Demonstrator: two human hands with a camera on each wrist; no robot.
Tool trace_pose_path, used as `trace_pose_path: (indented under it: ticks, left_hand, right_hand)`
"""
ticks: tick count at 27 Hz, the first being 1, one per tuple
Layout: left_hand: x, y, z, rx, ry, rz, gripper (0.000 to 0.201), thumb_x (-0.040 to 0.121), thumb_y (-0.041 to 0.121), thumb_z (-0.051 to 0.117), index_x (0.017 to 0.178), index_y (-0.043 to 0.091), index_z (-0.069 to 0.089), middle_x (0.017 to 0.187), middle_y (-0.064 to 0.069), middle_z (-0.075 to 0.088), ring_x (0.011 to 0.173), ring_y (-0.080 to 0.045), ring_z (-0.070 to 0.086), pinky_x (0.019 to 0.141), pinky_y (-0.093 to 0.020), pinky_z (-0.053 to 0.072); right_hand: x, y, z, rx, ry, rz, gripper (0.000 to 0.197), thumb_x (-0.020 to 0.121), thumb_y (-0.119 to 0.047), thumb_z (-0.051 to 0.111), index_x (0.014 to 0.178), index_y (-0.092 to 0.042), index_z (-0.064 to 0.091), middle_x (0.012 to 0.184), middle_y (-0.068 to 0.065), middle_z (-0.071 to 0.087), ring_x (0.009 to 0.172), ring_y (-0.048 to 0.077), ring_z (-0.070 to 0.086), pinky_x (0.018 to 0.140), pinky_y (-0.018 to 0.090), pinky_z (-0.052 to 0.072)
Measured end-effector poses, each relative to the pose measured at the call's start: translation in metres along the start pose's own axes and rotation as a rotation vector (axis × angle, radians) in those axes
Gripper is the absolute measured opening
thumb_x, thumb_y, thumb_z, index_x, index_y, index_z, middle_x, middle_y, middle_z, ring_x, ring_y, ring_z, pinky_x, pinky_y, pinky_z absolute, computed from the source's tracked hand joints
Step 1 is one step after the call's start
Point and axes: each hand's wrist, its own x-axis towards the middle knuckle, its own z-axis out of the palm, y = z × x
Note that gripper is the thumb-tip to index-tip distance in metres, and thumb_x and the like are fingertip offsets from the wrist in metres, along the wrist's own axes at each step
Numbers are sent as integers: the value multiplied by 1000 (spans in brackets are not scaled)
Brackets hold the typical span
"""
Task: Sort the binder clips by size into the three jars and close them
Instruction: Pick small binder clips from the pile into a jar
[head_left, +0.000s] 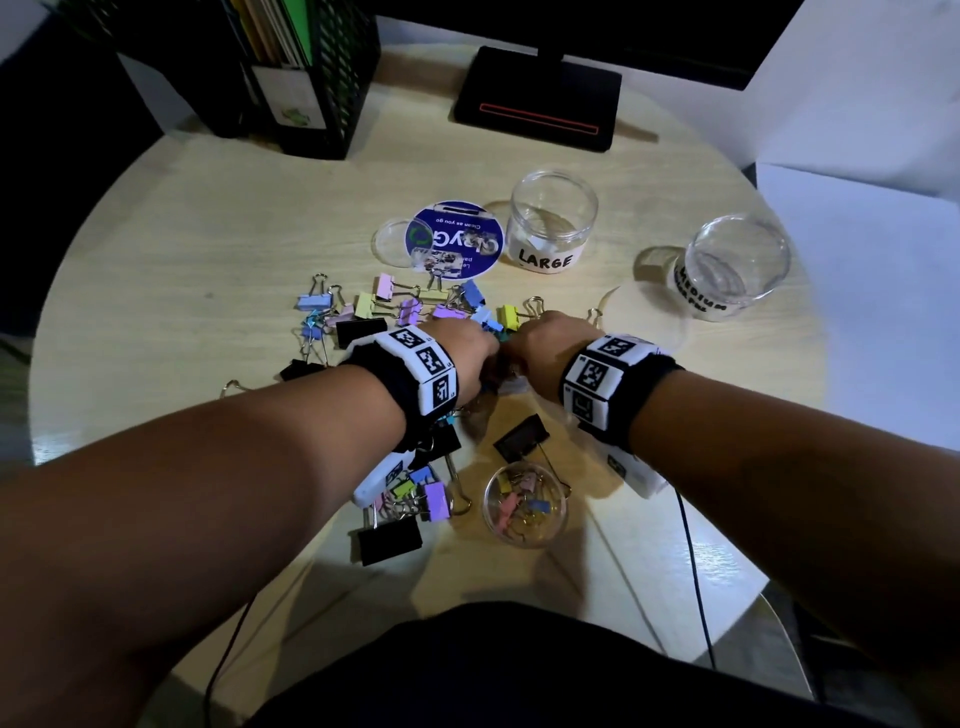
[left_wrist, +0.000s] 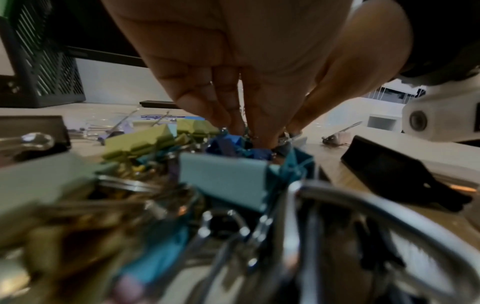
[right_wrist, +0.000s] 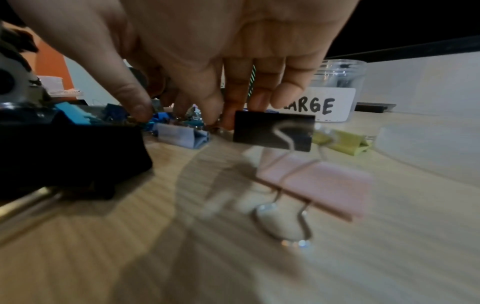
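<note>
Mixed binder clips (head_left: 415, 306) lie heaped mid-table, pastel ones and big black ones (head_left: 389, 540). My left hand (head_left: 485, 340) and right hand (head_left: 519, 348) meet over a cluster of small blue clips (head_left: 493, 326). In the left wrist view my left hand (left_wrist: 239, 125) points down, its fingertips pinching the small blue clips (left_wrist: 228, 144). My right hand (right_wrist: 176, 115) pinches among the same small blue clips (right_wrist: 192, 118) with thumb and fingers. Three lidless jars stand around: the LARGE jar (head_left: 553, 223), the MEDIUM jar (head_left: 735, 265), and a near small jar (head_left: 524, 504) holding small clips.
Clear lids lie by a blue round sticker (head_left: 454, 236) and right of the pile (head_left: 641, 317). A black mesh file holder (head_left: 311, 78) and a monitor base (head_left: 537, 98) stand at the back. A black clip (right_wrist: 272, 131) and a pink clip (right_wrist: 319, 181) lie under my right wrist.
</note>
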Motion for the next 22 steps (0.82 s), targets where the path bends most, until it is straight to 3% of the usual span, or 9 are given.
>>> trace_pose_path:
  ticks: [2, 5, 8, 11, 15, 18, 22]
  left_hand:
    - [3, 5, -1, 2, 9, 23, 22, 87, 19, 55, 108, 15, 59, 112, -9, 57, 94, -30, 57, 67, -30, 45]
    - [12, 9, 0, 80, -96, 14, 12, 90, 16, 53, 100, 14, 60, 99, -6, 54, 89, -26, 56, 57, -18, 40]
    - [12, 9, -1, 96, -63, 28, 19, 88, 22, 58, 100, 9, 65, 101, -9, 60, 92, -29, 59, 63, -29, 39]
    - [7, 9, -1, 95, -34, 45, 25, 86, 32, 63, 101, 12, 63, 103, -10, 60, 92, -29, 58, 65, -30, 41]
    - [4, 15, -2, 75, -57, 138, 31, 86, 23, 62, 117, 18, 58, 116, -6, 55, 103, -27, 56, 81, -34, 47]
    - [2, 20, -2, 107, -109, 199, 34, 88, 14, 57, 122, 22, 57, 114, -5, 58, 102, -28, 57, 74, -29, 43]
    - [0, 19, 0, 135, -106, 170, 22, 88, 12, 55, 108, 18, 62, 100, -8, 62, 90, -29, 58, 65, -28, 41]
  right_hand:
    - [1, 1, 1, 13, 13, 13, 25, 89, -30, 52, 109, -20, 61, 104, 9, 62, 100, 32, 56, 81, 39, 51]
    - [-4, 6, 5, -13, 62, 14, 28, 86, -30, 56, 113, -22, 60, 110, 7, 56, 107, 32, 46, 84, 39, 48]
    - [-8, 10, 7, -43, 41, 31, 23, 88, -26, 55, 110, -22, 61, 111, 4, 58, 107, 29, 46, 81, 35, 44]
    - [-10, 13, 12, -27, 53, 48, 18, 88, -20, 51, 103, -22, 61, 104, 4, 63, 101, 27, 51, 80, 33, 44]
    - [-17, 16, 15, 3, 42, 107, 22, 87, -25, 52, 107, -22, 59, 100, 9, 62, 95, 28, 55, 77, 33, 46]
    - [-20, 18, 15, 21, 17, 154, 23, 86, -29, 52, 106, -21, 60, 100, 11, 62, 93, 29, 58, 76, 33, 48]
    - [-29, 22, 8, 109, 41, 178, 20, 81, -33, 58, 98, -23, 61, 99, 7, 63, 97, 26, 55, 76, 32, 47]
